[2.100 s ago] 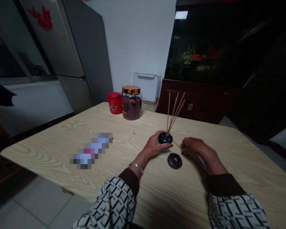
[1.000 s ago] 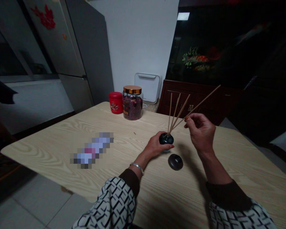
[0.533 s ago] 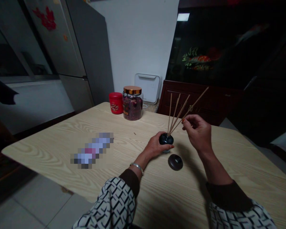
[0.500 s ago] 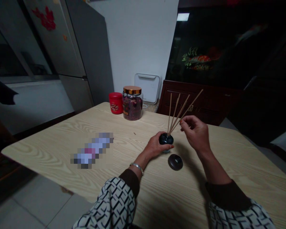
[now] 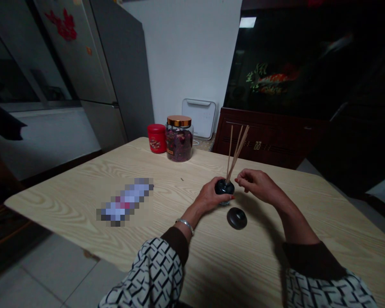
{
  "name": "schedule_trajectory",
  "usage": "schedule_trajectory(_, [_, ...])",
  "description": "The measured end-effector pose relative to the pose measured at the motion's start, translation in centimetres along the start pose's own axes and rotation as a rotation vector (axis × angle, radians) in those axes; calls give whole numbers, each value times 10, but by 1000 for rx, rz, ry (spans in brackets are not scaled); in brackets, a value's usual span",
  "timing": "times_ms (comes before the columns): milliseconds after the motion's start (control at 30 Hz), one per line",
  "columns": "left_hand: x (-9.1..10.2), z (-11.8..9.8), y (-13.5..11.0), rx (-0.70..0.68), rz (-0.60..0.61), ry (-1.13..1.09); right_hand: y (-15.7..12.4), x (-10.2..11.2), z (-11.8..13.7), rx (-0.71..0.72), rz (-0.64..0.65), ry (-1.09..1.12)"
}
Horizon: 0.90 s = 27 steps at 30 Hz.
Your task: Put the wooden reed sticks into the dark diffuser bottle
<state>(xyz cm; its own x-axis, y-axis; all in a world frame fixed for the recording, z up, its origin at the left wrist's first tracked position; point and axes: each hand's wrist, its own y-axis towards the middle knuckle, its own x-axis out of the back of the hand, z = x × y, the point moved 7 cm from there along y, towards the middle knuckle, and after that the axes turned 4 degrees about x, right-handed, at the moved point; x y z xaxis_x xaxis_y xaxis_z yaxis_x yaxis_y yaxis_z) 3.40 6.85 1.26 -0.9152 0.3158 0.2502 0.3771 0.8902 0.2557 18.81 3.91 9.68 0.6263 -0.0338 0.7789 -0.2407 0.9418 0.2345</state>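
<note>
A small dark bottle [image 5: 225, 187] stands upright on the pale wooden table [image 5: 83, 188], with several thin reed sticks [image 5: 234, 152] rising from its neck. My left hand [image 5: 209, 197] is wrapped round the bottle from the left. My right hand [image 5: 254, 183] sits just right of the neck, fingers pinched at the base of the sticks. A dark round cap [image 5: 236, 217] lies flat on the table just in front of the bottle, between my two forearms.
At the table's far edge stand a glass jar with a copper lid [image 5: 179, 138] and a red tin [image 5: 156, 138]. A blurred packet [image 5: 125, 202] lies to the left. Behind are a dark wooden chair back [image 5: 269, 137], a white box [image 5: 199, 113] and a grey fridge [image 5: 93, 64].
My right hand lifted a stick off the table, slid it down into the bottle's neck among the others, and has come down next to the neck. My left hand stayed on the bottle.
</note>
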Motion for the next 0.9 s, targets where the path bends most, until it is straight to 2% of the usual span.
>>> schedule_trajectory(100, [0,0,-1,6,9,-11,-8,-14,-9,-25,250,-45])
schedule_trajectory(133, [-1,0,-1,11,15,-22,-10,-19,-10,-33,299,-52])
schedule_trajectory(200, [-2,1,-1,24,27,-50,-11,-29,-8,-20,315,-44])
schedule_trajectory(300, [-1,3,0,47,2,-83,-6,-43,-1,23,222,-29])
schedule_trajectory(367, [4,5,1,69,-64,-98,-3,-49,-4,-2,160,-51])
schedule_trajectory(467, [14,7,2,104,-181,-107,2,-51,-15,-50,92,-94])
schedule_trajectory(533, [17,8,2,115,-219,-102,8,-47,-25,-68,51,-114])
schedule_trajectory(667, [12,12,3,98,-179,-95,34,-36,-52,-132,-4,-188])
schedule_trajectory(767, [8,17,4,72,-160,-91,54,-33,-66,-126,-36,-194])
schedule_trajectory(833, [7,20,4,50,-161,-88,57,-33,-72,-107,-79,-144])
schedule_trajectory(900, [6,21,5,25,-149,-96,49,-32,-77,-111,-170,-83])
